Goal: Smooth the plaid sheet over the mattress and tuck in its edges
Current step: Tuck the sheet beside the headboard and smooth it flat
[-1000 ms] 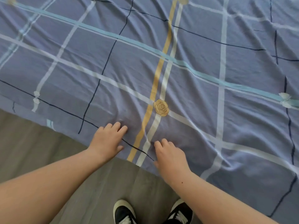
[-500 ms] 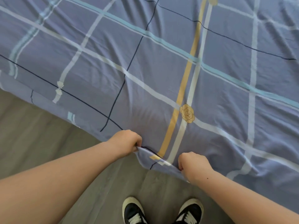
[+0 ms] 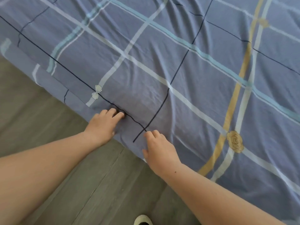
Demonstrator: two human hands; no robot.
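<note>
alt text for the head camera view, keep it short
Seen from above, a person's left hand and right hand rest side by side on the near edge of a lightly wrinkled blue-grey plaid sheet covering a bed. Grey plank floor and the tip of one shoe show below.

Plaid sheet [image 3: 203, 98] over mattress, seemingly wooden floor [image 3: 45, 127]
</note>
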